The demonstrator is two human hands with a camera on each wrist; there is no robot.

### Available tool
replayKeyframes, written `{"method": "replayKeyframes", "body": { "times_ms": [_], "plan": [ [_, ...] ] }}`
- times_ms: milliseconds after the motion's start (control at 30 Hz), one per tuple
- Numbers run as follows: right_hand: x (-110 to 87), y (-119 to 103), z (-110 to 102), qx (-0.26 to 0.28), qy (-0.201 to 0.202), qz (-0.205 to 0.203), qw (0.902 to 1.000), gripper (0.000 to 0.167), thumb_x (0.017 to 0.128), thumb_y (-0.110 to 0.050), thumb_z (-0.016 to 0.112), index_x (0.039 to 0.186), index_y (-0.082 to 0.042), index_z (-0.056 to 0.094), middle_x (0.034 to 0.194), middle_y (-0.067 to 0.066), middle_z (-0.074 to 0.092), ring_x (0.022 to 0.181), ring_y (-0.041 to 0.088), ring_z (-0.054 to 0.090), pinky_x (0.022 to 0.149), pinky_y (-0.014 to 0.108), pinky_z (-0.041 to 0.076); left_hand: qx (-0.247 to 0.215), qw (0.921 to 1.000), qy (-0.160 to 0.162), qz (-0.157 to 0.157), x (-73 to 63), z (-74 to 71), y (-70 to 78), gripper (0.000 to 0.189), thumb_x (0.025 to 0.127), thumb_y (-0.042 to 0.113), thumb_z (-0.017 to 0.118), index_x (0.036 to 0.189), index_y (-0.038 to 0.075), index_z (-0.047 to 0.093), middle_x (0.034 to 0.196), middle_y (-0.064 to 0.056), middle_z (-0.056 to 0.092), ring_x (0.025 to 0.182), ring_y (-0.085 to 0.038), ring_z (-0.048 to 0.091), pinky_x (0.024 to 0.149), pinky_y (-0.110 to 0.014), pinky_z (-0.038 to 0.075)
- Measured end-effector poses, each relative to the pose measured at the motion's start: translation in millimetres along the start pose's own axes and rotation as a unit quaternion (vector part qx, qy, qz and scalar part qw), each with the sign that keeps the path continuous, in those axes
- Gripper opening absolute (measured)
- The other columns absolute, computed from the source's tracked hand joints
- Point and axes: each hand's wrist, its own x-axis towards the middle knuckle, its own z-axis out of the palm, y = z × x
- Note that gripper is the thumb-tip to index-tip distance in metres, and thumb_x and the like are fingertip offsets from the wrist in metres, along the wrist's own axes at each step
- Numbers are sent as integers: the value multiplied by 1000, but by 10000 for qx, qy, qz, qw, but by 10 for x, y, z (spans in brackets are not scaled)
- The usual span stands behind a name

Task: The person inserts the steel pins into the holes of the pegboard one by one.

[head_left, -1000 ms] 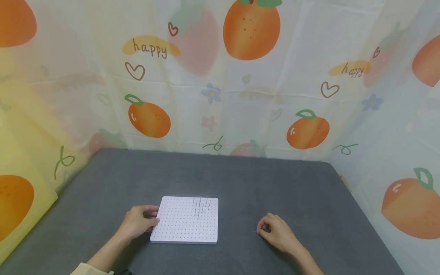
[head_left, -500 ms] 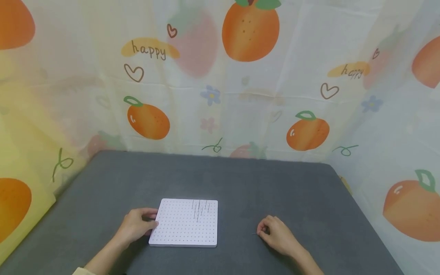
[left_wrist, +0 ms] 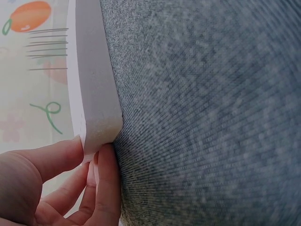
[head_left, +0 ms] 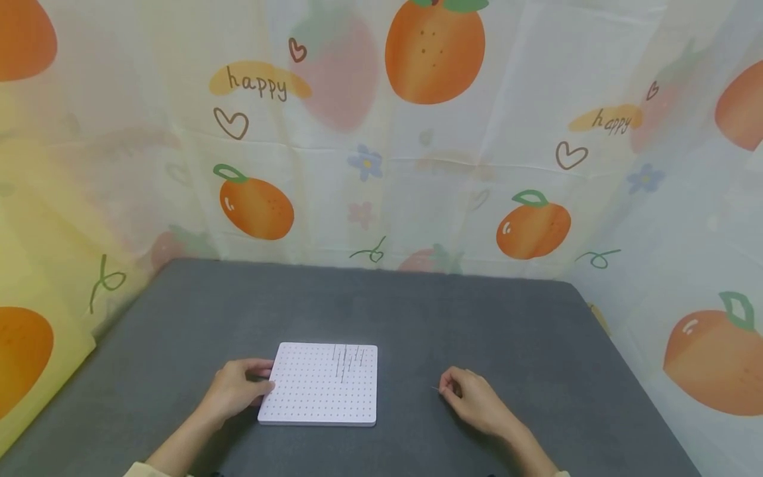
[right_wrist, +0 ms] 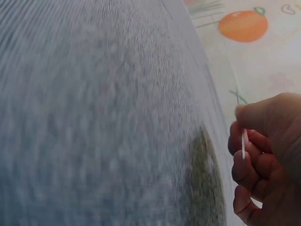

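A white board (head_left: 312,401) dotted with rows of small holes lies flat on the dark table. Several thin metal pins (head_left: 344,363) stand upright in its far right part; the left wrist view shows these pins (left_wrist: 47,43) from the side. My left hand (head_left: 237,391) grips the board's left edge. In the left wrist view its thumb presses the upper edge while the fingers touch the side near a corner. To the right of the board and apart from it, my right hand (head_left: 475,399) pinches a thin metal pin (right_wrist: 243,143) between thumb and fingers.
A dark grey cloth-covered table (head_left: 381,305) spreads beyond and around the board. Behind it and at both sides hangs a curtain (head_left: 393,192) printed with oranges, strawberries and lettering.
My right hand, with the pin in it, has moved a little left and away from me, closer to the board. The left hand and the board hold their places.
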Motion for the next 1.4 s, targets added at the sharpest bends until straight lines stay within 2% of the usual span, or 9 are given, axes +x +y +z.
{"method": "replayKeyframes", "body": {
  "times_ms": [167,300,433,667,867,1067,1400],
  "plan": [
    [49,-49,31,118,289,-26,9995,8,87,-11,60,86,-19,61,70,-14,49,64,1,41,58,19,37,23,10000,-21,39,6,-4,4,41,75,3,68,115,-5,59,99,-15,64,68,-16,62,58,-32,55],
    [95,-100,53,226,694,-235,9971,12,87,-9,60,91,-19,66,81,-14,58,70,0,45,62,20,41,46,10000,-18,18,4,-6,14,41,76,3,68,115,-5,59,99,-16,64,68,-16,62,58,-32,55],
    [150,-173,76,331,1058,-419,9930,15,85,-6,62,89,-20,66,81,-15,57,71,1,46,64,20,43,65,10000,-17,-35,-2,-5,16,41,76,2,67,116,-4,59,100,-16,64,69,-16,61,59,-32,56],
    [268,-343,115,857,1107,-210,9899,14,84,-4,62,87,-17,60,82,-6,61,74,3,53,65,22,48,80,10000,-44,-29,-1,-9,16,41,76,3,67,116,-4,59,101,-17,63,69,-16,61,59,-32,56],
    [362,-512,155,967,1385,-74,9856,17,80,-3,66,82,-18,58,77,-11,58,70,3,53,63,20,48,74,10000,-19,33,1,-9,13,41,76,4,68,115,-5,59,100,-18,63,68,-16,61,59,-32,56],
    [437,-633,225,1092,1504,-174,9824,16,80,-6,67,83,-18,58,75,-15,57,67,2,50,60,18,44,-3,9999,-34,122,21,-3,-11,40,76,1,67,114,-7,59,98,-18,64,72,-17,61,59,-33,56],
    [557,-766,395,959,1698,-553,9792,14,78,-8,69,82,-18,61,75,-10,61,65,4,49,59,18,42,-7,10000,-28,72,20,-1,-8,40,76,1,67,114,-7,59,98,-17,64,73,-17,61,59,-33,56]
  ]
}}
